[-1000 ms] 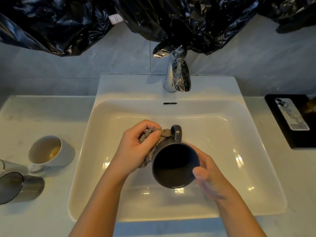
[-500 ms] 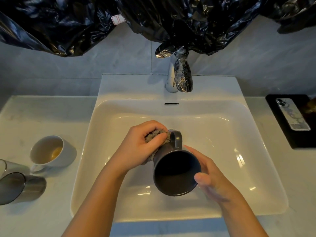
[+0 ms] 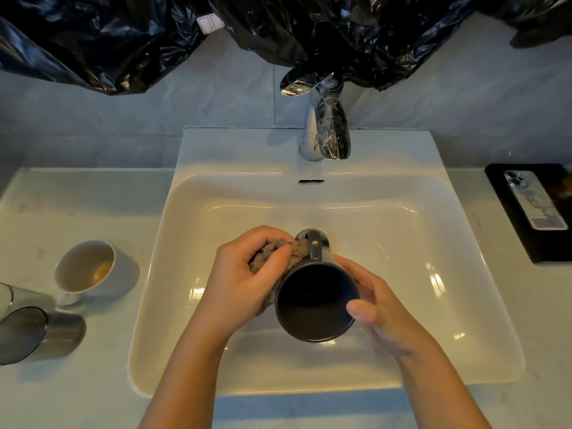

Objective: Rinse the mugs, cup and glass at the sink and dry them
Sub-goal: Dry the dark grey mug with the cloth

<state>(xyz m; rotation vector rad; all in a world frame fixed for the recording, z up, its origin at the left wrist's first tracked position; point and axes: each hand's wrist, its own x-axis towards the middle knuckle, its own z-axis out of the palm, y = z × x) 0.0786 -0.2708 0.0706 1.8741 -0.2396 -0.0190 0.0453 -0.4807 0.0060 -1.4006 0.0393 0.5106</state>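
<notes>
Mug point(image 3: 315, 301) is held tilted over sink point(image 3: 433, 274), right hand point(image 3: 380, 311) curled round it; cloth point(image 3: 272, 252) is pinched against its side by left hand point(image 3: 247, 280). Mug to be rotated so the whole wall gets wiped.

Over the white sink point(image 3: 247, 150) I hold a dark mug point(image 3: 315, 301), its mouth tipped toward me. My right hand point(image 3: 380, 308) wraps its side, thumb at the rim. My left hand point(image 3: 247, 274) grips a brownish cloth point(image 3: 269, 252) against the mug beside its handle. On the tabletop point(image 3: 77, 205) to the left sit a white cup point(image 3: 89, 270) and a smoky glass point(image 3: 40, 332).
</notes>
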